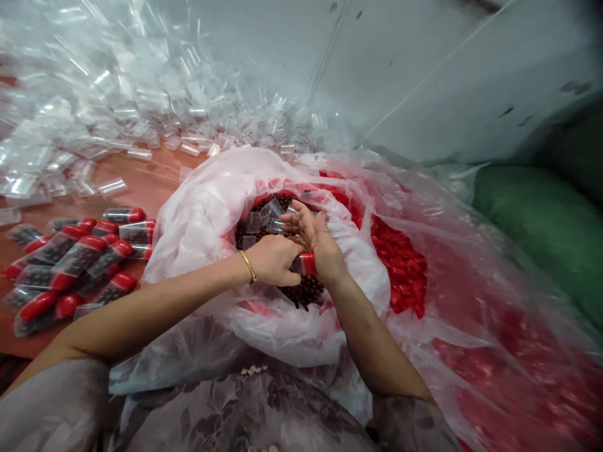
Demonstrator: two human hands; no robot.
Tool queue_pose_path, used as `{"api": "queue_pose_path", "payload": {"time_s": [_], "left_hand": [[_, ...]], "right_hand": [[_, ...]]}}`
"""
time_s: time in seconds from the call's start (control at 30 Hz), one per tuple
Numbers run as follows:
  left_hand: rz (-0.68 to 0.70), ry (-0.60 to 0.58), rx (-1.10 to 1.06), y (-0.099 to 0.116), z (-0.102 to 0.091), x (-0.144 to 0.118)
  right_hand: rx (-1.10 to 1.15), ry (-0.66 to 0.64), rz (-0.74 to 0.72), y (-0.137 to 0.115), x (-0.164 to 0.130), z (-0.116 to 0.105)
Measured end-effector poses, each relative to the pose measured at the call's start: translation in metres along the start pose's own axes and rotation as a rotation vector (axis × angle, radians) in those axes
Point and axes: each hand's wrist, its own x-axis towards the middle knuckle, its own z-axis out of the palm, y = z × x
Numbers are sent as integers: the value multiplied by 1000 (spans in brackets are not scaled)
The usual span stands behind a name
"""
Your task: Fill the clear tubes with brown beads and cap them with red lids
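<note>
Both my hands meet over an open white plastic bag (pixel 202 207) that holds dark brown beads (pixel 306 292) and a few clear empty tubes (pixel 264 216). My left hand (pixel 273 258), with a gold bangle on the wrist, is closed around a small tube. My right hand (pixel 316 242) presses a red cap (pixel 307 263) against that tube's end, its fingers curled above it. The tube's body is mostly hidden between the hands.
Several filled tubes with red caps (pixel 75 257) lie on the reddish table at left. A big heap of clear empty tubes (pixel 117 94) covers the back left. A clear bag of red caps (pixel 400 263) lies at right, a green sack (pixel 541 232) beyond it.
</note>
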Motion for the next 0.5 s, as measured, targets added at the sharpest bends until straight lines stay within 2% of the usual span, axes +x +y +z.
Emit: {"api": "queue_pose_path", "payload": {"time_s": [0.1, 0.2, 0.27, 0.37, 0.43, 0.5], "left_hand": [[-35, 1, 91, -1, 3, -4], [-100, -5, 164, -1, 4, -7], [-119, 10, 191, 0, 5, -5], [-124, 63, 153, 7, 3, 0], [-106, 102, 88, 12, -4, -3], [-81, 139, 47, 13, -17, -18]], "right_hand": [[-85, -19, -8, 5, 0, 2], [-135, 57, -89, 9, 3, 5], [-72, 103, -100, 10, 4, 7], [151, 87, -84, 2, 4, 8], [235, 140, -156, -6, -1, -1], [154, 301, -284, -12, -13, -24]]}}
